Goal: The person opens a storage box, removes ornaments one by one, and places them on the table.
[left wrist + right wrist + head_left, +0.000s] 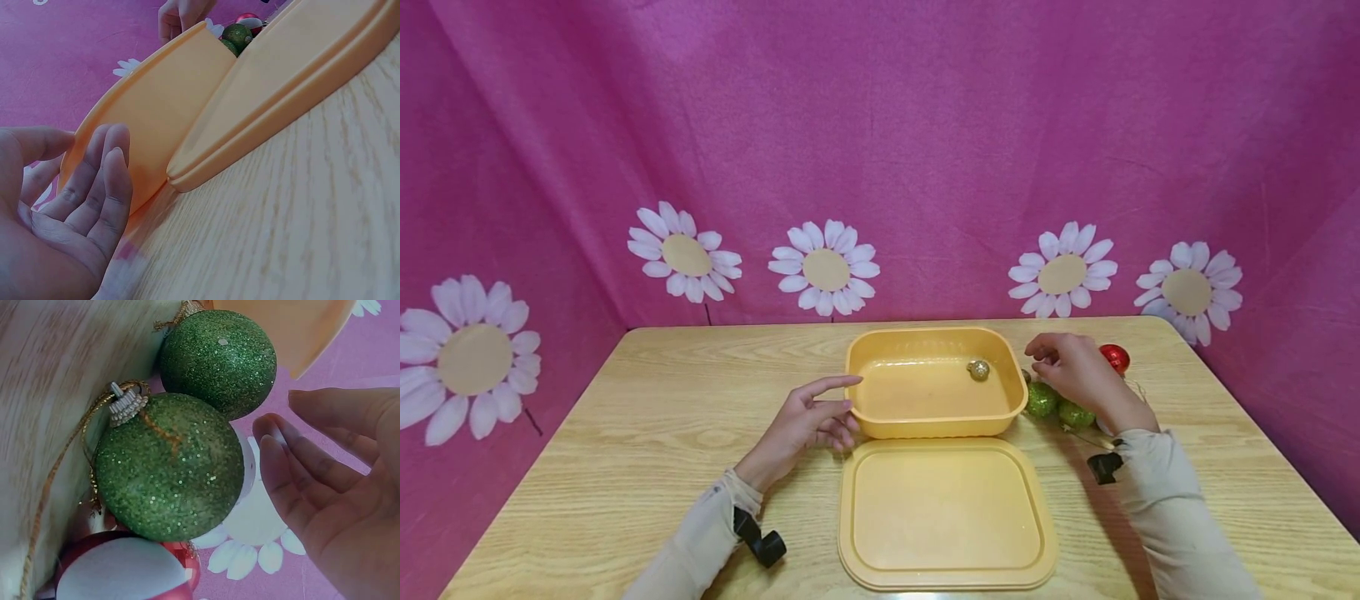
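Glittery green baubles [187, 444] beside smooth rounded plastic tub [880, 417], right hand [1075, 371] and left hand [808, 421] grips loose, empty.

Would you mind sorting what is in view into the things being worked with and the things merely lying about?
In hand:
- yellow tub, left hand beside it
- gold bauble inside the tub
- green baubles and red bauble, under and beside the right hand

Lying about:
- yellow lid, flat on the table
- pink daisy backdrop

On a wooden desk [625, 467], the left hand [808, 421] rests open beside a yellow tub [934, 417] holding a gold bauble [978, 370], while the right hand [1075, 371] hovers over green baubles [1057, 406].
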The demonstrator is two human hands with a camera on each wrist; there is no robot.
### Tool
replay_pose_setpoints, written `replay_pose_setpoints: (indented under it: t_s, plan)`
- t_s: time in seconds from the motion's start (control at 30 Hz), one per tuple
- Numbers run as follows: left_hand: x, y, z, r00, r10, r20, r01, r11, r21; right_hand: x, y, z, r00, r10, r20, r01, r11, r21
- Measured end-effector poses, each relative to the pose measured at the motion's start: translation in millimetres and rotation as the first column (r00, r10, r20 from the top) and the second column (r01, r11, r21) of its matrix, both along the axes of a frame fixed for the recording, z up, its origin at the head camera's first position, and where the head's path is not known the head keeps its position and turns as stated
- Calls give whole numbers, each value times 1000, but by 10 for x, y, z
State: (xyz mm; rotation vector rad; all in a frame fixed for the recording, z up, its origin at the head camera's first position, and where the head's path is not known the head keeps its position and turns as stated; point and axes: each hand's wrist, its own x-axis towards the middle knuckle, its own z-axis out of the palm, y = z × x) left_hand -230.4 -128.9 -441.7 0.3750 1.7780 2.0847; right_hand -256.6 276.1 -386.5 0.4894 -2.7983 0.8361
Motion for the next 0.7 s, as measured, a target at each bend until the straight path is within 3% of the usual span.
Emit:
replay_pose_setpoints:
  t_s: [0.4,0.7]
  plan:
    - [-2,2,-12,1000,-5,-5,5,1000,6,9,-14,27,1000,6,-19,-5,1000,16]
    - [-9,9,-3,997,-6,71,2,999,52,41,-192,73,992,59,-111,-60,998,-13]
